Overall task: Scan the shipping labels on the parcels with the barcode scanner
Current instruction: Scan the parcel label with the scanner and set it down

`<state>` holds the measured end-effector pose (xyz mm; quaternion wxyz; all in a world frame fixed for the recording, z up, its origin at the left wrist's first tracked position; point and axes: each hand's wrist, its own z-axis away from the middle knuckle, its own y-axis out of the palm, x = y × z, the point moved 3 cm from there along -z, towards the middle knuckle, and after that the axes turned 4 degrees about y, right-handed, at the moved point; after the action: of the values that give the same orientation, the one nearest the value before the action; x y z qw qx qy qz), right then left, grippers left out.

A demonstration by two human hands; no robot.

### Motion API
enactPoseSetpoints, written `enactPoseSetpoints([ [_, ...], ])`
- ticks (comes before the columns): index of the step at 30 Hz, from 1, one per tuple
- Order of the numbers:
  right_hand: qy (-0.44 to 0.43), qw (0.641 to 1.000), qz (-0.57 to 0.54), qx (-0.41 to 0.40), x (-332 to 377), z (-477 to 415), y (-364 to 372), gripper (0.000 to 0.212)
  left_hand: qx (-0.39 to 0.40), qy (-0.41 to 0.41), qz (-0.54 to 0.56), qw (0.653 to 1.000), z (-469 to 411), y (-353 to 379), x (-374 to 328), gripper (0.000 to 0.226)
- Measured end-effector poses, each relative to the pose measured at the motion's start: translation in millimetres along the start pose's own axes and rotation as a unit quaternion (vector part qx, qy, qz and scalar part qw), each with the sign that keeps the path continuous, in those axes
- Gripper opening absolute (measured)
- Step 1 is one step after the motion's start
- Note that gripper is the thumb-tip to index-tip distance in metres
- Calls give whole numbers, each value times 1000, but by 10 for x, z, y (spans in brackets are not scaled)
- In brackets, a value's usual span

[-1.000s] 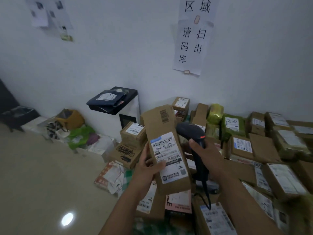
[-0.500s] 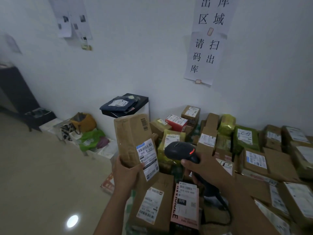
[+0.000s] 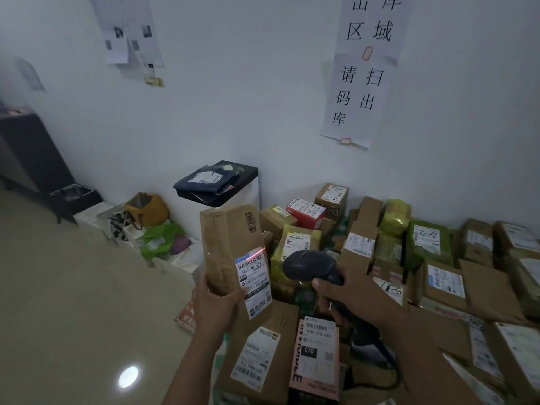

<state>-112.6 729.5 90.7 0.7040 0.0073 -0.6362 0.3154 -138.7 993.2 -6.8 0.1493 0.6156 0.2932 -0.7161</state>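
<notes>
- White wall (image 3: 233,118) at the back with a taped paper sign (image 3: 365,83); pale floor (image 3: 73,302) to the left. A pile of parcels (image 3: 444,276) fills the right side and foreground, many with labels facing up.
- Left hand (image 3: 216,302): fingers and thumb wrapped round the lower end of a tall brown parcel (image 3: 225,238). It is held upright above the pile, slightly tilted, with its shipping label (image 3: 254,277) turned toward the scanner.
- Right hand (image 3: 350,293): closed round the handle of the barcode scanner (image 3: 309,266). The scanner head is aimed left at the parcel, near but not touching it, and its cord trails down.
- Red scan line (image 3: 255,253) lies across the label's top edge, by the upper barcode.
- Step in hand: scanning the held parcel. Whether the read has registered cannot be told.
- Next move, as I judge it:
  - The beam sits high, so a slight dip should carry it fully across the bars.
  - Then set this parcel apart from the unscanned ones.
  - The pink parcel (image 3: 315,361) just below the hands shows its label and looks like an easy next pick.
</notes>
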Motion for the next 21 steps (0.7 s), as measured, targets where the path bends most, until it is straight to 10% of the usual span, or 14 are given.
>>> enactPoseSetpoints([
  [8,3,1000,9,0,-110,-57,-91,76,17,3,10,1000,-33,68,-34,107],
  [17,23,991,-51,-118,-216,-11,-365,24,125,-24,42,991,81,348,-43,56],
  [21,48,968,-107,-220,-373,62,-616,35,194,-60,27,979,216,665,-24,81],
])
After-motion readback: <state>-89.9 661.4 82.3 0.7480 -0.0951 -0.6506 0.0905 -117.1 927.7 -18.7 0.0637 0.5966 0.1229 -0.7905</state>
